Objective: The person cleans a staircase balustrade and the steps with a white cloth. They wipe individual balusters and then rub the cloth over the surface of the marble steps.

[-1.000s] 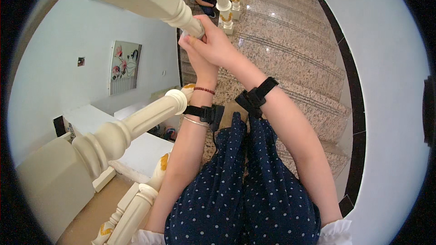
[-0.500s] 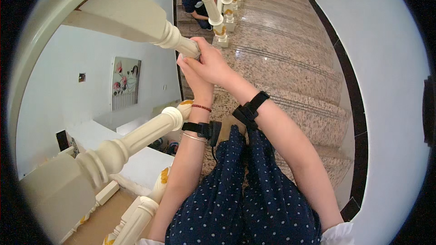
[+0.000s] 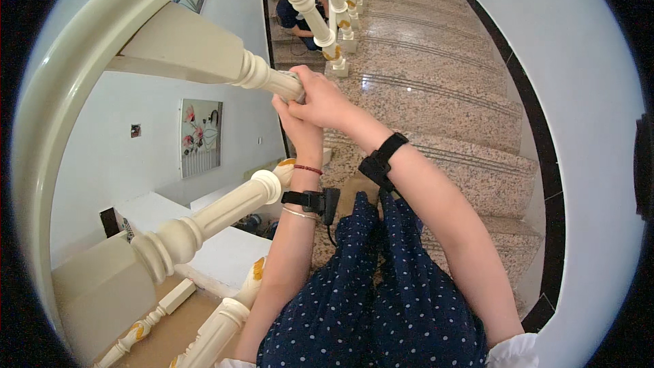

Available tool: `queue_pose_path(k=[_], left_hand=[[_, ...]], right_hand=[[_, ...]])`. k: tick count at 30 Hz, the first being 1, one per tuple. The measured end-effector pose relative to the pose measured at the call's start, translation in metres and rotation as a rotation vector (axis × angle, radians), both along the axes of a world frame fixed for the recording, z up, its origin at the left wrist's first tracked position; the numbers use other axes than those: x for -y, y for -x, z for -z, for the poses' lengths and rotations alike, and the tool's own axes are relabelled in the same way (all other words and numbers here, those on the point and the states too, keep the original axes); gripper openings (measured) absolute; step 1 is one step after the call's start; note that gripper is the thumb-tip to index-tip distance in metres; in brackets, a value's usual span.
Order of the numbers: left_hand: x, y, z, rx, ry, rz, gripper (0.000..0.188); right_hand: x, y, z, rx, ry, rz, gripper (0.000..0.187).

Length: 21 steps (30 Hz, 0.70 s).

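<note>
A cream turned baluster (image 3: 266, 79) runs down from the handrail, and both my hands are closed round its slim shaft. My right hand (image 3: 323, 101) lies over the top, its fingers curled about the far side. Just below and overlapping it, my left hand (image 3: 301, 127) wraps the shaft from underneath. A little greyish, patterned material (image 3: 293, 77) shows at the shaft beside my right fingers; I cannot tell whether it is a cloth. Nearer to me, a second cream baluster (image 3: 204, 221) with gold-painted detail passes left of my left forearm.
Speckled stone stairs (image 3: 436, 112) curve along the right, edged by a black skirting (image 3: 538, 143) and white wall. The curved cream handrail (image 3: 37, 116) borders the left. A person in dark clothes (image 3: 294, 17) crouches on steps beyond the balusters. A flower picture (image 3: 201, 138) hangs below.
The view has shifted, so the railing and picture appear lower and further right. My hands stay closed round the baluster, with slightly more greyish material showing. The crouching person's arms have moved.
</note>
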State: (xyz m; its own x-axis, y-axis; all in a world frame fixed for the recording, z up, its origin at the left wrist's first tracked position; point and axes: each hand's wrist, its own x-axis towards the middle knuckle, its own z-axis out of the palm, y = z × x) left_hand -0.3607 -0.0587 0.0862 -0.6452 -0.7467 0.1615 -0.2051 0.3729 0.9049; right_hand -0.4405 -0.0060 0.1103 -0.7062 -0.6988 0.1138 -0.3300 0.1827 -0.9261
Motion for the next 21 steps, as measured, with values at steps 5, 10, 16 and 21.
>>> queue_pose_path(k=[5, 10, 16, 21], left_hand=[[0.002, 0.001, 0.004, -0.048, -0.045, 0.005, 0.046], [0.005, 0.002, 0.009, -0.088, -0.106, -0.024, 0.048], [0.003, 0.001, 0.009, -0.113, -0.082, -0.044, 0.048], [-0.001, 0.002, 0.003, -0.069, -0.035, -0.052, 0.050]], right_hand=[[0.002, -0.003, 0.004, 0.006, 0.032, 0.013, 0.056], [0.000, -0.008, -0.003, 0.108, 0.028, 0.014, 0.056], [-0.002, -0.008, -0.008, 0.063, 0.016, 0.019, 0.056], [-0.002, -0.009, -0.001, 0.066, 0.040, 0.043, 0.055]])
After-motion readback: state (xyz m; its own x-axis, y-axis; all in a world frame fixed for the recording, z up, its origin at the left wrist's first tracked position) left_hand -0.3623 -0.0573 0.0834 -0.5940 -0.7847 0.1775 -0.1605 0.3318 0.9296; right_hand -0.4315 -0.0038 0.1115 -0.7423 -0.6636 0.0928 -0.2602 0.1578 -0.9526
